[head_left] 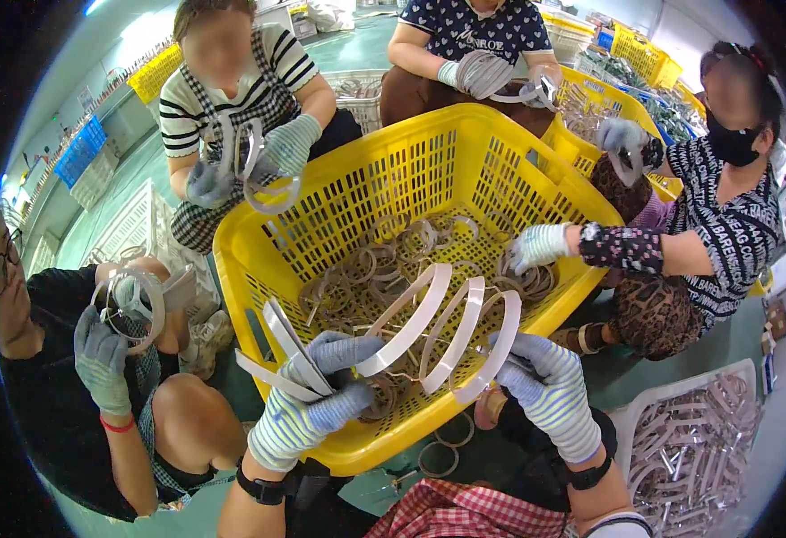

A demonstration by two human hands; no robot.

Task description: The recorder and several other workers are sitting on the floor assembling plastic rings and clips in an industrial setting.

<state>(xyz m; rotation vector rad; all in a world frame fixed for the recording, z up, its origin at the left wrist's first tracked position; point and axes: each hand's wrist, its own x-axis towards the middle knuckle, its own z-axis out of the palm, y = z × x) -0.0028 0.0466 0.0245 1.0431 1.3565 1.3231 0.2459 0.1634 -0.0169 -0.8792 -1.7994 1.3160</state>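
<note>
Three white curved plastic bands (pixel 451 327) arch side by side over the near part of a large yellow slotted basket (pixel 357 193), spanning between the person's two gloved hands. The right hand (pixel 550 386), in a striped grey-and-white knit glove, has its fingers curled closed around the right ends of the bands at the basket's near rim. The left hand (pixel 312 399), in a matching glove, is closed on the other ends and also grips a few flat white strips (pixel 281 354) that fan out up and to the left from its fist. Below the bands, the basket floor is covered with a tangled heap of grey-brown rings and bands (pixel 384 264).

Around the basket sit four other people in gloves. One on the right reaches a gloved hand (pixel 538 247) into the basket; those at the upper left, top and left each hold similar rings near their laps. A white crate (pixel 689 444) at lower right holds more bands, and two loose rings (pixel 447 444) lie on the floor just under the basket's near edge.
</note>
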